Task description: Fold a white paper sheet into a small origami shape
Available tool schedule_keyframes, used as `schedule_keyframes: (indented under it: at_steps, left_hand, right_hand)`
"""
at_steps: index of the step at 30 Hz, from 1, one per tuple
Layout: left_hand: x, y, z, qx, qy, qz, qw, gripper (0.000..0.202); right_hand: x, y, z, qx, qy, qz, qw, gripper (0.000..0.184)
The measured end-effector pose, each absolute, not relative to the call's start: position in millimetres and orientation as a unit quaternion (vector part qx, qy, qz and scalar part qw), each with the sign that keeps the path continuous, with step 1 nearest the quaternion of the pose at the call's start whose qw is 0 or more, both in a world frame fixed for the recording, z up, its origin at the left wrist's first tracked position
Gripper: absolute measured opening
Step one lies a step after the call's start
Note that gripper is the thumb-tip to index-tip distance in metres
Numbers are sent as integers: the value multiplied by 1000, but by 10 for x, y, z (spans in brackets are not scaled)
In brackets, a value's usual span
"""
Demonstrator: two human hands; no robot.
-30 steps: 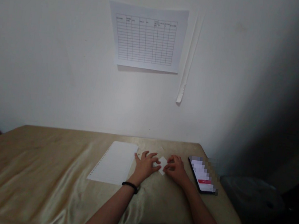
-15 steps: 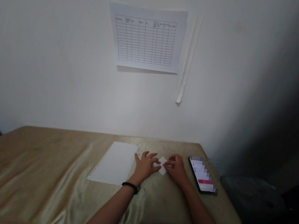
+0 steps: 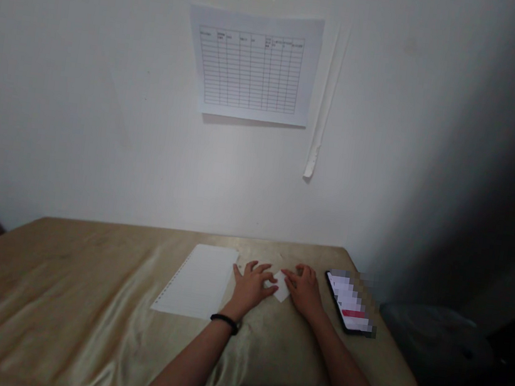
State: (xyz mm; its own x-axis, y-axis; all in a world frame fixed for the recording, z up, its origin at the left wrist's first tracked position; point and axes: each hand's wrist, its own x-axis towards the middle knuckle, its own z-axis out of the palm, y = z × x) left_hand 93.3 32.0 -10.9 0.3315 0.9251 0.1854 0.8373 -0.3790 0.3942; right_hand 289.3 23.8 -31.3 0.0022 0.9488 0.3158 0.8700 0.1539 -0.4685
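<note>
A small folded piece of white paper [image 3: 281,288] lies on the cloth-covered table between my two hands. My left hand [image 3: 252,284], with a black band at the wrist, grips its left edge between thumb and index finger while the other fingers stretch away. From the other side, my right hand [image 3: 304,288] pinches the upper right edge of the paper, thumb and index finger close together and the rest curled. The fingertips cover parts of the paper, so its exact folds cannot be made out.
A lined loose-leaf sheet [image 3: 198,280] with punched holes lies left of my left hand. To the right is a phone [image 3: 350,303] with its screen lit. A printed table sheet [image 3: 255,69] hangs on the wall behind the gold tablecloth [image 3: 82,296].
My right fingers have shifted slightly up along the paper's right side, showing more of its lower right part. The left hand keeps its place.
</note>
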Motion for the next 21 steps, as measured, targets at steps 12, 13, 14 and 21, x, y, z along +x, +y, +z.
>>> schedule_keyframes:
  at_steps: [12,13,14,21]
  left_hand:
    - [922,345,-144,794,555,218,115,29]
    - [921,349,-149,793,556,220,113,32]
    - [919,351,-153,793,557,220,111,33]
    - [912,357,-151,796,556,211,110,35]
  right_hand:
    - [2952,199,-294,-639,-700,102,301,40]
    - [2954,198,-296,-637,-701,102,303,41]
    - [2957,198,-299,-634,-703,102,305,41]
    - [2988,208,-308,-617,-706,114,329,48]
